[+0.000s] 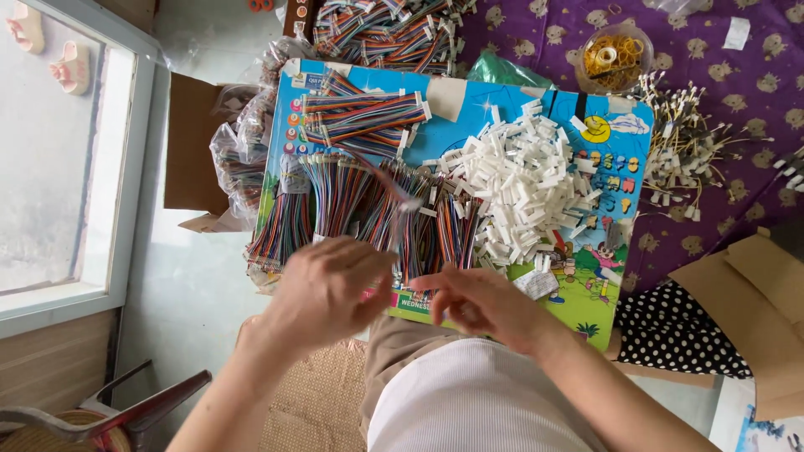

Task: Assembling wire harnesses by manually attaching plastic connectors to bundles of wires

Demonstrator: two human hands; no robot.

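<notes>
Head view: two hands meet at 6 o'clock over one picture-printed board (624, 180); the left hand (327, 289) and right hand (477, 303) pinch one rainbow ribbon cable (394, 188) rising toward 12. One heap of white connectors (523, 188) lies at 2 o'clock, too many to count, and one tub of yellow rubber bands (614, 55) sits beyond.

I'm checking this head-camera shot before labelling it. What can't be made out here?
- Left hand, head view: fingertips blurred by motion; whether they pinch a ribbon cable is unclear.
- Right hand: palm faces away, so anything in it is hidden.
- White connectors: too small to see pins.
- Cardboard box: cut off by the right edge.
- Printed board: near edge hidden by both hands.
</notes>
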